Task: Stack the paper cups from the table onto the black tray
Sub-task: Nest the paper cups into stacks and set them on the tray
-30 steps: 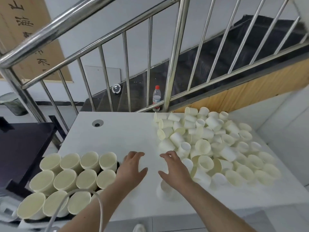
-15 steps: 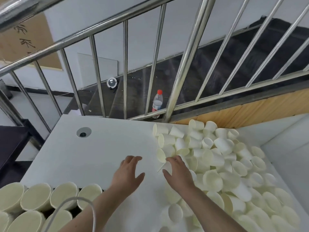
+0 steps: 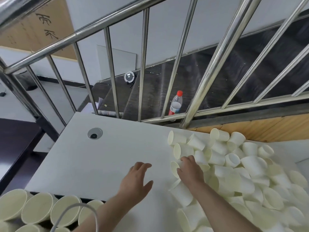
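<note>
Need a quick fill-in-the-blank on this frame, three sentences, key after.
1. The right hand grips a paper ____ at the pile's edge.
2. The left hand hovers open over the ____ table.
3. The bottle behind the railing has a ____ cap.

Missing words: cup; white; red

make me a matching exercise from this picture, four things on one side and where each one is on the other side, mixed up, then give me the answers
Things:
1. left hand
2. right hand
3. bottle
4. cup stacks

Places:
A. behind the railing, on the dark floor
B. at the left edge of the loose cup pile, fingers on a cup
C. bottom left, below the table edge
D. over bare table, holding nothing

Pairs: 1-D, 2-B, 3-A, 4-C
</note>
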A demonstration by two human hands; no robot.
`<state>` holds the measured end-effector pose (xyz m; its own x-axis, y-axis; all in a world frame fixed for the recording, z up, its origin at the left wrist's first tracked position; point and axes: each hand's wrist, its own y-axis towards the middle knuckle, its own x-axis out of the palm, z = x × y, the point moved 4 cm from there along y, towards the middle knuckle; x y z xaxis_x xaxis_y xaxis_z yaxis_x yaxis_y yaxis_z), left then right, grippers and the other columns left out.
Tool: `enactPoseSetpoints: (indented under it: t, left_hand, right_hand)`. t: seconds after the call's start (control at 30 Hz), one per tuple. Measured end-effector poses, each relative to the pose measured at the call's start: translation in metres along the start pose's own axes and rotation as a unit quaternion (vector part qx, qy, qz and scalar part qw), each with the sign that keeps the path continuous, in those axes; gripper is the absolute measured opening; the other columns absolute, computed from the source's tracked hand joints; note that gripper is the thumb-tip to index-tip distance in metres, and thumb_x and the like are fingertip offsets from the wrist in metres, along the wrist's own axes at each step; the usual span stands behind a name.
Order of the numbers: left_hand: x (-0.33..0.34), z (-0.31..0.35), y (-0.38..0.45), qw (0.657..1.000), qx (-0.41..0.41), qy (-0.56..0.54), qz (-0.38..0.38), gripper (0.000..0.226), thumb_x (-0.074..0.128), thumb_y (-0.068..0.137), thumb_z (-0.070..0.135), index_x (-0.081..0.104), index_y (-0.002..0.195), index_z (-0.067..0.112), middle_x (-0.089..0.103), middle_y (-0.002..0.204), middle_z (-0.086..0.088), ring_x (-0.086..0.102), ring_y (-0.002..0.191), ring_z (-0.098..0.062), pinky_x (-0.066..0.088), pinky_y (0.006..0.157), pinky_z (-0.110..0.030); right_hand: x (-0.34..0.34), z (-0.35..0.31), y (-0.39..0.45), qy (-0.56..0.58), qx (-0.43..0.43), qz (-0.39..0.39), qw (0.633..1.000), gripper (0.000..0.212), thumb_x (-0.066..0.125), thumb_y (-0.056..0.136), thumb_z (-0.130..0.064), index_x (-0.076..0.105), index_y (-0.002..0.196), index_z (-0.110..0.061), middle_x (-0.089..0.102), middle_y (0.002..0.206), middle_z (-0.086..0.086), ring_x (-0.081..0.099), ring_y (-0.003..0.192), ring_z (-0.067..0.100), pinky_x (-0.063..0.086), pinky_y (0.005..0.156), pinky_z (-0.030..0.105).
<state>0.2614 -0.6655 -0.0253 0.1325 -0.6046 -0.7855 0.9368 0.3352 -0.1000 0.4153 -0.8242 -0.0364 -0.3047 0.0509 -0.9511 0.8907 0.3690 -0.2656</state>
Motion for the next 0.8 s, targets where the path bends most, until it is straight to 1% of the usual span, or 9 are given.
enactPoseSetpoints:
  t: [0.07, 0.17, 0.33, 0.4, 0.43, 0.53, 0.6, 0.67, 0.8]
  left_hand:
    - [0.002, 0.001, 0.003, 1.000, -0.001, -0.002, 0.001, 0.051, 0.054, 0.090, 0.039, 0.037, 0.138, 0.032, 0.039, 0.133, 0.015, 0.042, 0.122, -0.004, 0.047, 0.085, -0.021]
    - [0.004, 0.002, 0.008, 1.000, -0.003, -0.002, 0.005, 0.051, 0.055, 0.090, 0.039, 0.037, 0.138, 0.032, 0.039, 0.133, 0.015, 0.042, 0.123, -0.004, 0.047, 0.084, -0.020]
    - [0.009, 0.006, 0.012, 1.000, -0.009, 0.008, -0.003, 0.056, 0.058, 0.088, 0.041, 0.036, 0.139, 0.032, 0.039, 0.134, 0.014, 0.041, 0.124, -0.007, 0.048, 0.084, -0.022]
    - [0.011, 0.007, 0.014, 1.000, -0.012, 0.016, -0.011, 0.063, 0.060, 0.086, 0.044, 0.033, 0.141, 0.031, 0.037, 0.136, 0.013, 0.040, 0.125, -0.007, 0.047, 0.085, -0.022]
    - [0.012, 0.007, 0.015, 1.000, -0.014, 0.019, -0.015, 0.067, 0.062, 0.084, 0.045, 0.031, 0.142, 0.030, 0.036, 0.137, 0.013, 0.040, 0.125, -0.008, 0.047, 0.086, -0.022]
    - [0.014, 0.006, 0.016, 0.999, -0.022, 0.027, -0.028, 0.082, 0.066, 0.080, 0.048, 0.023, 0.146, 0.028, 0.031, 0.141, 0.012, 0.038, 0.127, -0.009, 0.046, 0.088, -0.023]
    - [0.016, 0.002, 0.016, 0.999, -0.025, 0.032, -0.035, 0.089, 0.068, 0.077, 0.048, 0.020, 0.148, 0.026, 0.030, 0.142, 0.011, 0.037, 0.129, -0.010, 0.046, 0.089, -0.024]
    - [0.017, -0.002, 0.015, 0.998, -0.027, 0.045, -0.045, 0.092, 0.069, 0.077, 0.048, 0.017, 0.149, 0.024, 0.029, 0.144, 0.010, 0.036, 0.130, -0.011, 0.046, 0.090, -0.024]
    - [0.020, -0.009, 0.014, 0.996, -0.032, 0.068, -0.056, 0.084, 0.065, 0.080, 0.040, 0.019, 0.148, 0.022, 0.032, 0.142, 0.008, 0.038, 0.129, -0.012, 0.046, 0.087, -0.022]
  right_hand:
    - [0.002, 0.000, 0.005, 0.005, -0.007, 0.011, 1.000, 0.023, 0.051, 0.093, -0.018, 0.054, 0.115, -0.017, 0.045, 0.121, -0.001, 0.061, 0.099, 0.023, 0.038, 0.068, 0.026]
    - [0.001, 0.003, 0.007, 0.037, -0.014, 0.035, 0.999, 0.024, 0.048, 0.091, -0.010, 0.058, 0.112, -0.016, 0.047, 0.118, -0.001, 0.061, 0.094, 0.024, 0.041, 0.066, 0.028]
    - [-0.008, 0.005, 0.005, 0.154, -0.023, 0.084, 0.984, 0.030, 0.050, 0.085, -0.005, 0.063, 0.111, -0.014, 0.053, 0.113, -0.003, 0.060, 0.095, 0.022, 0.050, 0.077, 0.034]
    - [-0.008, -0.004, 0.002, 0.216, -0.044, 0.063, 0.973, 0.029, 0.054, 0.085, -0.004, 0.064, 0.109, -0.014, 0.055, 0.108, -0.005, 0.059, 0.095, 0.017, 0.050, 0.081, 0.027]
    - [-0.007, -0.011, 0.000, 0.243, -0.054, 0.040, 0.968, 0.028, 0.056, 0.086, -0.005, 0.065, 0.110, -0.015, 0.056, 0.107, -0.006, 0.059, 0.094, 0.014, 0.049, 0.081, 0.023]
    - [0.003, -0.030, -0.010, 0.288, -0.074, -0.031, 0.954, 0.027, 0.059, 0.088, -0.010, 0.064, 0.114, -0.018, 0.060, 0.107, -0.008, 0.058, 0.080, 0.005, 0.043, 0.070, 0.010]
    - [0.011, -0.042, -0.015, 0.296, -0.086, -0.058, 0.950, 0.027, 0.060, 0.088, -0.013, 0.064, 0.115, -0.019, 0.062, 0.108, -0.008, 0.057, 0.073, 0.002, 0.043, 0.066, 0.009]
    - [0.017, -0.049, -0.019, 0.298, -0.095, -0.074, 0.947, 0.027, 0.061, 0.088, -0.015, 0.065, 0.115, -0.019, 0.064, 0.108, -0.008, 0.058, 0.073, 0.003, 0.045, 0.067, 0.010]
    - [0.027, -0.055, -0.021, 0.300, -0.099, -0.103, 0.943, 0.029, 0.062, 0.087, -0.020, 0.065, 0.116, -0.020, 0.065, 0.109, -0.009, 0.060, 0.074, 0.004, 0.047, 0.069, 0.013]
